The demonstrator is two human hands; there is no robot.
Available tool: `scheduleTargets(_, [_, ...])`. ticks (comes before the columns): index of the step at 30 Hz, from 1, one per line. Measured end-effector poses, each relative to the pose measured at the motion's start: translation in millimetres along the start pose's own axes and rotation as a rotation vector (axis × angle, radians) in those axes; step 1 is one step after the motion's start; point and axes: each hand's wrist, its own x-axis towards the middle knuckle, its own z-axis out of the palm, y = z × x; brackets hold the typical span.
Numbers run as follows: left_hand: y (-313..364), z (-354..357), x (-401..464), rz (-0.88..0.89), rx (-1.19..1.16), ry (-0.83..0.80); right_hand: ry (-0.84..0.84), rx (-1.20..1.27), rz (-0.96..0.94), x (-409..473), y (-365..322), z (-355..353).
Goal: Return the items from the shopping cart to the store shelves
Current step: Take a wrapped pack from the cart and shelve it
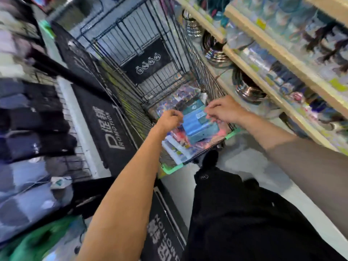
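Both hands reach down into the near end of the shopping cart (150, 59), over a heap of packaged goods. Left hand (170, 120) has its fingers curled in at the left edge of the heap, but motion blur hides whether they pinch anything. Right hand (224, 109) hovers with fingers bent and drawn close together at the upper right corner of a blue box (194, 124), fingertips at or just above its edge; whether they truly grip it I cannot tell. That blue box lies on top of the pile, tilted, with a teal box (202, 133) touching it underneath. Around them sit glossy, colourful packets (177, 147), too smeared to read. Beyond the pile, the cart's wire basket is bare, with a dark sign panel (146, 61) on its far end. To the right, wooden store shelves (250, 59) carry clear-wrapped goods above, and shiny metal pots (246, 90) stand beneath them. To the left, a rack holds folded dark and grey garments (28, 140), edged by black promotion boards (105, 129).
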Motion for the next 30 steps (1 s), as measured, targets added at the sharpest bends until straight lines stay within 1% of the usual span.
scheduleTargets(4, [-52.7,0.6,12.5,-0.161,-0.147,0.034,-0.048,-0.168,0.101,19.1,33.1,29.8])
scheduleTargets(7, [-79.1,14.1,27.1,-0.298,-0.201,0.028,-0.062,-0.217,0.189,29.1,52.3,33.4])
scheduleTargets(10, [-102.3,26.6,47.3,-0.392,-0.281,0.021,-0.101,-0.302,0.218,39.6,56.1,33.6])
scheduleTargets(13, [-116.6,47.3,62.8,-0.516,-0.405,-0.052,-0.130,-0.315,0.273,43.3,60.0,33.3])
scheduleTargets(16, [-118.8,67.7,78.0,-0.573,-0.514,-0.109,-0.128,-0.300,0.323,50.3,66.3,38.3])
scheduleTargets(19, [-118.1,84.1,98.7,-0.586,-0.590,-0.072,-0.097,-0.247,0.351,57.0,76.9,43.3])
scheduleTargets(22, [-115.6,90.7,113.6,-0.623,-0.593,-0.074,-0.089,-0.224,0.385,67.7,85.6,49.6])
scheduleTargets(26, [-111.7,92.2,125.2,-0.637,-0.588,-0.041,0.001,-0.114,0.480,76.1,87.2,55.1])
scheduleTargets(28, [-113.6,94.1,128.7,-0.649,-0.659,-0.041,0.094,0.056,0.571,77.6,87.5,56.2])
scheduleTargets(30, [-113.3,90.1,125.4,-0.698,-0.711,-0.103,0.147,0.253,0.649,78.3,83.5,60.3])
